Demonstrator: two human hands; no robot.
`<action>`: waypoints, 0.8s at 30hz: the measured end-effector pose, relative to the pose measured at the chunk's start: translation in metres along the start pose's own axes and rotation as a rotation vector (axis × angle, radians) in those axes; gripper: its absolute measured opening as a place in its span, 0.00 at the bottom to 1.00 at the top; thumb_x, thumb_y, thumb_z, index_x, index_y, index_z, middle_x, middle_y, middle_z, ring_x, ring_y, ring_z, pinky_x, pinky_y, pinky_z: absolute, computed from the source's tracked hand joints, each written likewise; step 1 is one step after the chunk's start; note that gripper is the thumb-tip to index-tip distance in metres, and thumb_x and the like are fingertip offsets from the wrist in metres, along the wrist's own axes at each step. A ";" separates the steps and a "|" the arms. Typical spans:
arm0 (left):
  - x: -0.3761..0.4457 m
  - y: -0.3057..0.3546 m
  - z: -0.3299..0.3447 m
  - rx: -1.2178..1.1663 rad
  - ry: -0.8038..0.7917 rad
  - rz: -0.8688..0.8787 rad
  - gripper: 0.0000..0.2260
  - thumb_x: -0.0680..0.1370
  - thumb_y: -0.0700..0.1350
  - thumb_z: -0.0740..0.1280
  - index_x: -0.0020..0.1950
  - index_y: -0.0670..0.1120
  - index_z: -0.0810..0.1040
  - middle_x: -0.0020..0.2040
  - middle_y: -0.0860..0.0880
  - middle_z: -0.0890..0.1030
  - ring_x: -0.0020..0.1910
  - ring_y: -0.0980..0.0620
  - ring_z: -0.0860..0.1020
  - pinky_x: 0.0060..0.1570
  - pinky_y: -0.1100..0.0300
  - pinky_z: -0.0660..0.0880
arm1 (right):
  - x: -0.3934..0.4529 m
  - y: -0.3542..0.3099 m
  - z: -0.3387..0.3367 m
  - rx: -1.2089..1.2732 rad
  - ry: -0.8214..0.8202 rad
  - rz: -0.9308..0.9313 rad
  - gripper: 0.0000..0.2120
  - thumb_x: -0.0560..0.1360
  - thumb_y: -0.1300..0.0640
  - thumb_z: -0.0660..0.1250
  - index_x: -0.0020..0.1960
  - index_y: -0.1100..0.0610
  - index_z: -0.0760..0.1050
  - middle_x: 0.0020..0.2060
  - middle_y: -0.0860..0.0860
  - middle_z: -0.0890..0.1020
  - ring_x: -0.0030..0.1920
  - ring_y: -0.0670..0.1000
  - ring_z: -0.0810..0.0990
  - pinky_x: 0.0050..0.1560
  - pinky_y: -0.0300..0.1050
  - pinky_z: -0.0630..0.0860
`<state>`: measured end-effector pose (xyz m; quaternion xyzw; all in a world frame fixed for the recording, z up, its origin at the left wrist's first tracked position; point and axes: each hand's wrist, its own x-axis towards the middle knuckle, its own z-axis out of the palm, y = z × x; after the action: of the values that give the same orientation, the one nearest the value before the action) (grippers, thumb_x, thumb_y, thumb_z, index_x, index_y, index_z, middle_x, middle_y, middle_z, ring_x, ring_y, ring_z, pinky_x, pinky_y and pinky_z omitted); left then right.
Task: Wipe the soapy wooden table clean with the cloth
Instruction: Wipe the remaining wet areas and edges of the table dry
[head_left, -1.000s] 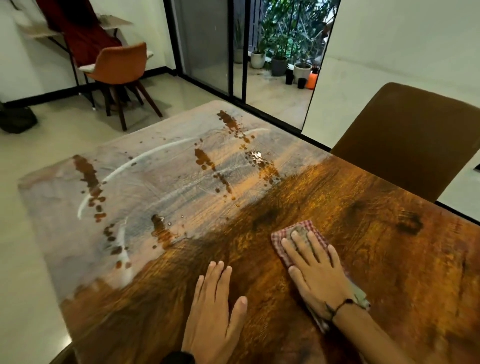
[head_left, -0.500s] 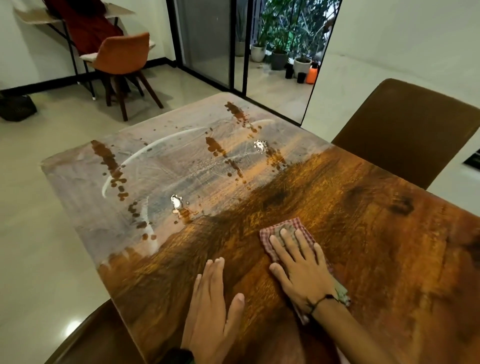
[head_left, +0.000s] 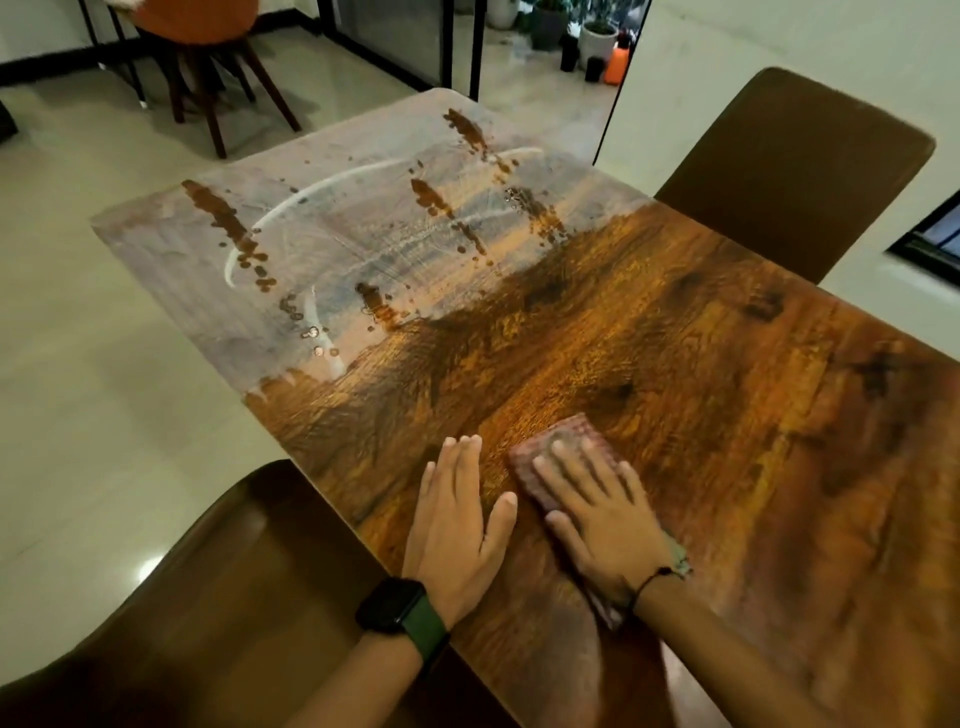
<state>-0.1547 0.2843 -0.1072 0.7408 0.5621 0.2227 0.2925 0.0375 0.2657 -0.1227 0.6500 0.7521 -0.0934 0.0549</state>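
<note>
The wooden table (head_left: 649, 332) fills the middle of the head view. Its far left part is covered by a pale soapy film (head_left: 322, 244) with white streaks and dark wet blotches; the near part shows bare brown grain. A red checked cloth (head_left: 576, 434) lies flat on the near part of the table. My right hand (head_left: 602, 512) presses on it with straight, spread fingers and hides most of it. Just left of the cloth, my left hand (head_left: 460, 519) rests flat on the bare wood, fingers together, a dark watch on its wrist.
A brown chair (head_left: 795, 166) stands at the table's far right side and another brown chair (head_left: 197, 597) at the near left corner. An orange chair (head_left: 208, 31) stands on the tiled floor far left. Potted plants (head_left: 566, 26) sit beyond the glass door.
My right hand and the cloth have slid back toward me and sit closer to my left hand. The view has tilted down and shifted, so more of the near chair and my wrists show.
</note>
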 end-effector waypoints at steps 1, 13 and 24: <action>-0.003 0.001 -0.001 0.001 0.001 0.001 0.31 0.75 0.62 0.44 0.74 0.49 0.46 0.76 0.53 0.50 0.71 0.63 0.40 0.69 0.66 0.34 | 0.000 0.010 0.002 0.030 0.013 0.148 0.24 0.79 0.40 0.37 0.72 0.39 0.34 0.75 0.44 0.39 0.76 0.50 0.37 0.73 0.55 0.39; -0.083 0.047 0.006 0.049 -0.025 -0.063 0.27 0.80 0.56 0.48 0.75 0.47 0.47 0.77 0.49 0.48 0.74 0.57 0.41 0.69 0.63 0.33 | -0.104 -0.088 0.025 0.044 0.114 -0.184 0.24 0.69 0.48 0.58 0.61 0.52 0.78 0.62 0.52 0.78 0.68 0.56 0.70 0.69 0.50 0.45; -0.203 0.075 -0.066 0.089 0.231 -0.216 0.30 0.74 0.58 0.48 0.72 0.43 0.57 0.74 0.45 0.60 0.74 0.49 0.53 0.71 0.57 0.44 | -0.159 -0.104 -0.019 1.500 -0.038 0.250 0.14 0.81 0.64 0.54 0.63 0.66 0.70 0.63 0.61 0.73 0.64 0.57 0.71 0.70 0.54 0.64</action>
<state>-0.1995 0.0856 -0.0080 0.6580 0.6776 0.2484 0.2151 -0.0404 0.1012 -0.0647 0.5918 0.4068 -0.5839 -0.3786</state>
